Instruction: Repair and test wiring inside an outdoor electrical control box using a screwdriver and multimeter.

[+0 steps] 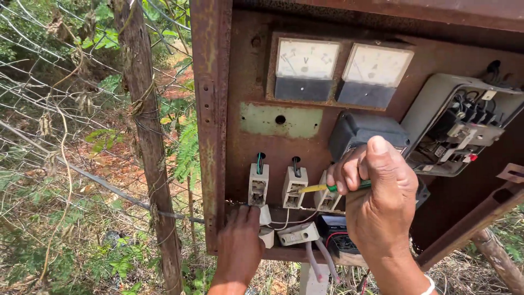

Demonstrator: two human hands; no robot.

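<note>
Inside the rusty panel box (218,136), my right hand (376,191) has its grip closed around a green-and-yellow screwdriver (322,188), tip at the middle fuse holder (295,187). My left hand (240,243), seemingly open, rests below the left fuse holder (258,184).

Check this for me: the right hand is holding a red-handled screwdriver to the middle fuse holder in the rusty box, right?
Not quite. The head view shows the right hand holding a screwdriver with a green handle and yellow shaft, not red. Its tip does meet the middle fuse holder in the rusty box.
</note>
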